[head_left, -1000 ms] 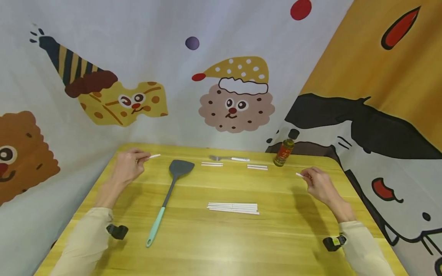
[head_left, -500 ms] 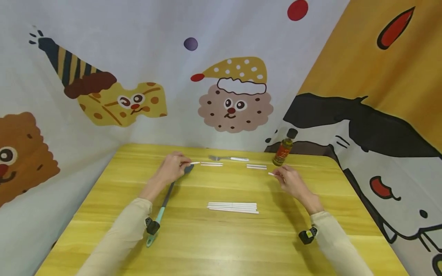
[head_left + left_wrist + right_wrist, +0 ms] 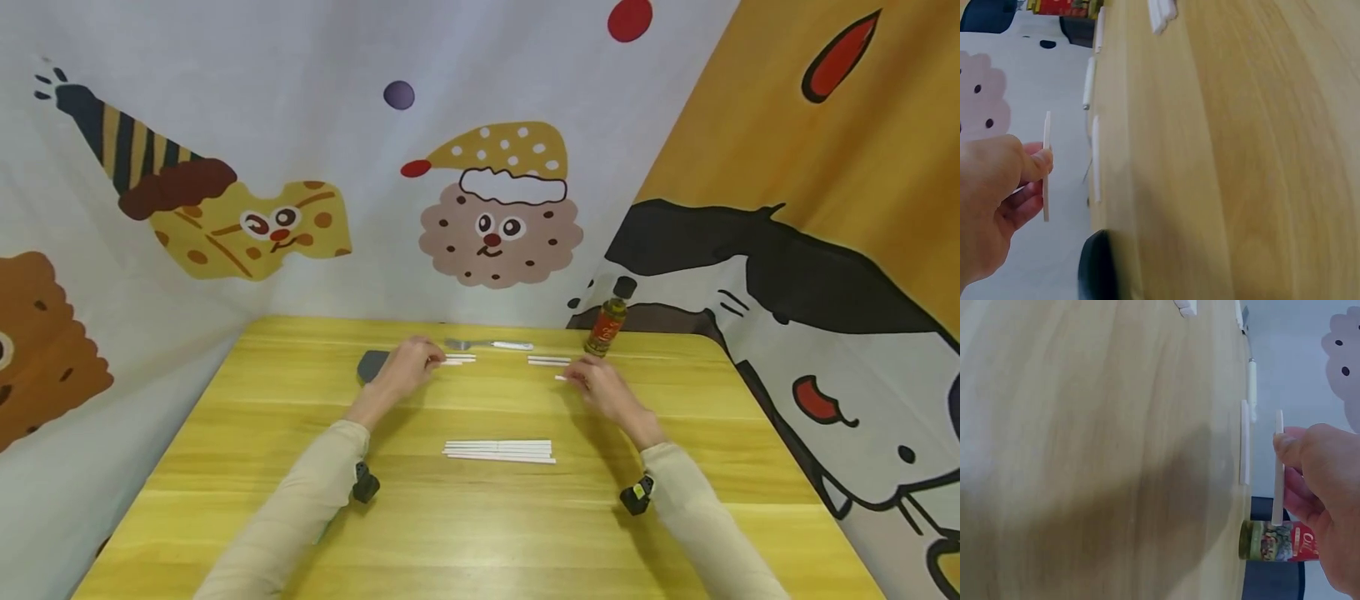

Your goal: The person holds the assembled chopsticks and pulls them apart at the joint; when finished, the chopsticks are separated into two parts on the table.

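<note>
White sticks (image 3: 1046,197) (image 3: 1278,494), pinched by both hands (image 3: 407,367) (image 3: 606,392), have come closer together, seemingly above the table (image 3: 495,521)

- Short white stick (image 3: 1046,197), pinched by L hand (image 3: 991,194); approx. vertical at left of L wrist view.
- 2nd white stick (image 3: 1279,494), also short, pinched by R hand (image 3: 1329,481); approx. vertical, right of R wrist view.

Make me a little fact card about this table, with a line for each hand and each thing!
Left hand: pinches a white stick
Right hand: pinches another white stick
Long white sticks: lie side by side in the middle
Fork: lies at the back, white handle toward the bottle
Bottle: stands behind the right hand; black cap, red label
Spatula: dark head shows, left arm hides most of it
Table: yellowish wood
</note>
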The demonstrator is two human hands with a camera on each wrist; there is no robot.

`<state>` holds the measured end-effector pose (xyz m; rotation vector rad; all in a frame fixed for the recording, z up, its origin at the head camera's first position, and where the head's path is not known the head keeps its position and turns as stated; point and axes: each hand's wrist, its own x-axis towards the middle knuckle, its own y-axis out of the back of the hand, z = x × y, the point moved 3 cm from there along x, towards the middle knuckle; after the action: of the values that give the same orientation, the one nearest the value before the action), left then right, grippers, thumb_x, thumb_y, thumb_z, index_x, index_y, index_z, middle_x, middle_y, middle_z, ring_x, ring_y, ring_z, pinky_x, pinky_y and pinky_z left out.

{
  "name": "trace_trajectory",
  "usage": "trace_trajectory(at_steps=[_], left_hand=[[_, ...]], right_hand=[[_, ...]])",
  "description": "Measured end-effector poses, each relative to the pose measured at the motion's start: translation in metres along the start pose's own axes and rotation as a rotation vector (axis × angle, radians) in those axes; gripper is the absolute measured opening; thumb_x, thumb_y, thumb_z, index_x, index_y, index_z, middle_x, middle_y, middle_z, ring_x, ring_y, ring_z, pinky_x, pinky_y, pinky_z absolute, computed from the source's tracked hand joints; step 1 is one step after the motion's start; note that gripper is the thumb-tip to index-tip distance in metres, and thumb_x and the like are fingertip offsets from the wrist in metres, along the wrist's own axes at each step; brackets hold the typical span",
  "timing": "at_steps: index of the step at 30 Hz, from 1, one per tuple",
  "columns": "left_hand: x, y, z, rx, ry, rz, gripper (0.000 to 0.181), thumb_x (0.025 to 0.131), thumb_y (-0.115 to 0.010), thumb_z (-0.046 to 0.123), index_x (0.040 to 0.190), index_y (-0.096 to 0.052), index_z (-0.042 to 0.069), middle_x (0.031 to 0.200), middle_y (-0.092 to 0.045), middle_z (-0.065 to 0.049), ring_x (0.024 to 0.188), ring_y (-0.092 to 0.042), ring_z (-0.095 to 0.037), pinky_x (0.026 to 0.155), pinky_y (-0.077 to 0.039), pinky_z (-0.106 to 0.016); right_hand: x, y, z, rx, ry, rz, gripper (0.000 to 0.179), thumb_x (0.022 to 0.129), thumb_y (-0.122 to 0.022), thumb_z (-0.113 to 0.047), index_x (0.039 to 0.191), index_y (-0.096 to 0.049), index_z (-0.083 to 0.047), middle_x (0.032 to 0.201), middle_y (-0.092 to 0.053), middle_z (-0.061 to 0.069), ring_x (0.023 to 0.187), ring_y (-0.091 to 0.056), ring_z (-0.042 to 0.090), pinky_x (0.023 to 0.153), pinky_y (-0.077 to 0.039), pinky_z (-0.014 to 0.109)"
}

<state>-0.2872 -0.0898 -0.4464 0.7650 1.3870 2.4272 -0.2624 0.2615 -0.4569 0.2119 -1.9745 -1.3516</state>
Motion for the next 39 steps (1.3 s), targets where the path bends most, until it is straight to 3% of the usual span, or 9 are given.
trace_trajectory(at_steps=[5,9,16,23,28,34,39], left_hand=[[0.005,-0.015,0.000,-0.025,0.050,-0.070,0.017,0.096,-0.065,0.000,0.106,-0.078,0.004,0.104,-0.071,-0.011,0.097,-0.069,-0.026,0.083,-0.060,-0.035],[0.005,-0.026,0.000,-0.064,0.038,-0.082,0.018,0.095,-0.064,-0.004,0.106,-0.077,0.002,0.103,-0.070,-0.012,0.098,-0.068,-0.029,0.084,-0.060,-0.036],[0.004,-0.036,0.004,-0.046,0.002,-0.090,0.021,0.091,-0.062,-0.011,0.101,-0.076,-0.001,0.096,-0.069,-0.013,0.094,-0.068,-0.030,0.082,-0.060,-0.037],[0.008,-0.043,0.000,-0.021,0.064,-0.134,0.024,0.093,-0.062,-0.010,0.103,-0.077,0.005,0.099,-0.070,-0.010,0.095,-0.067,-0.024,0.081,-0.059,-0.035],[0.009,-0.046,-0.001,-0.032,0.078,-0.131,0.026,0.092,-0.060,-0.012,0.100,-0.077,0.006,0.097,-0.068,-0.009,0.091,-0.063,-0.021,0.079,-0.057,-0.034],[0.011,-0.051,-0.003,-0.036,0.092,-0.120,0.025,0.091,-0.062,-0.012,0.102,-0.077,0.004,0.099,-0.068,-0.010,0.096,-0.066,-0.024,0.084,-0.059,-0.035],[0.015,-0.052,-0.003,-0.046,0.122,-0.093,0.020,0.091,-0.065,-0.010,0.102,-0.076,0.003,0.101,-0.068,-0.009,0.098,-0.068,-0.026,0.085,-0.059,-0.035]], right_hand=[[0.008,-0.010,0.000,0.020,-0.022,-0.005,0.012,0.086,-0.075,0.003,0.095,-0.076,-0.004,0.094,-0.072,0.010,0.085,-0.069,0.026,0.077,-0.060,0.042],[0.014,-0.019,-0.001,0.010,-0.019,-0.019,0.011,0.088,-0.075,0.001,0.097,-0.077,-0.005,0.095,-0.071,0.010,0.087,-0.068,0.027,0.078,-0.059,0.043],[0.023,-0.031,-0.001,0.011,-0.032,-0.038,0.012,0.086,-0.077,0.000,0.097,-0.078,-0.005,0.095,-0.073,0.010,0.089,-0.068,0.028,0.083,-0.059,0.042],[0.029,-0.041,-0.001,-0.002,-0.074,-0.052,0.013,0.086,-0.077,0.000,0.098,-0.079,-0.005,0.094,-0.072,0.011,0.087,-0.068,0.028,0.080,-0.059,0.043],[0.031,-0.048,0.000,-0.015,-0.103,-0.069,0.011,0.088,-0.076,-0.002,0.097,-0.079,-0.006,0.094,-0.073,0.011,0.088,-0.068,0.028,0.080,-0.059,0.042],[0.028,-0.051,0.003,-0.025,-0.119,-0.098,0.011,0.089,-0.074,-0.002,0.096,-0.080,-0.008,0.096,-0.074,0.010,0.091,-0.069,0.028,0.084,-0.059,0.042],[0.025,-0.045,0.004,0.011,-0.133,-0.055,0.009,0.086,-0.076,0.000,0.093,-0.078,-0.006,0.095,-0.073,0.011,0.091,-0.068,0.030,0.084,-0.058,0.045]])
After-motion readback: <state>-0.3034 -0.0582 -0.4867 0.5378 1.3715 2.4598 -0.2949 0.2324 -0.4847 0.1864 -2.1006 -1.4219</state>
